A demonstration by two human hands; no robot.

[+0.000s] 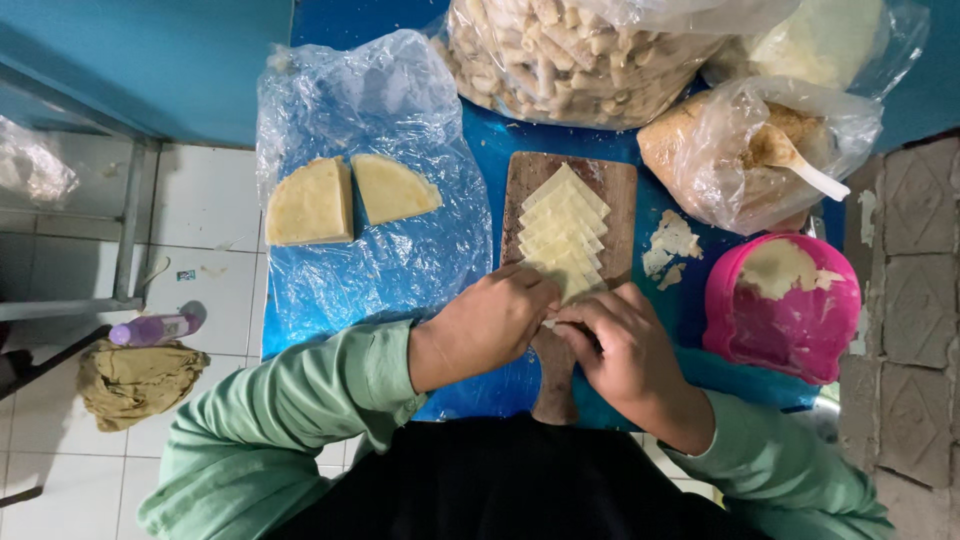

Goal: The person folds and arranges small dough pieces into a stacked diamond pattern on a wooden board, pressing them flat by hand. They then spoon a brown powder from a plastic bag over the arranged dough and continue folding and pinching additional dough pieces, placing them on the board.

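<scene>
Pinching a wrapper on the wooden board point(575, 240).
Left hand point(492, 322) and right hand point(618, 345), knuckles up, fingers together on the pale dough wrapper point(570, 285); pink bowl point(785, 305) at three o'clock.

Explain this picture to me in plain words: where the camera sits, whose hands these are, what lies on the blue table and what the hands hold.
There is no machine here. The single picture comes from a camera worn on a person's head, looking straight down at their own two bare hands in green sleeves.

The left hand and right hand meet over the near end of a wooden cutting board, pinching a pale dough wrapper at the end of an overlapping row; what is inside their fingers is hidden.

On the blue table lie a clear plastic sheet with two wedge-shaped stacks of wrappers, a pink bowl with pale paste, a bag of crumbs with a spoon, and a large bag of finished rolls.
</scene>
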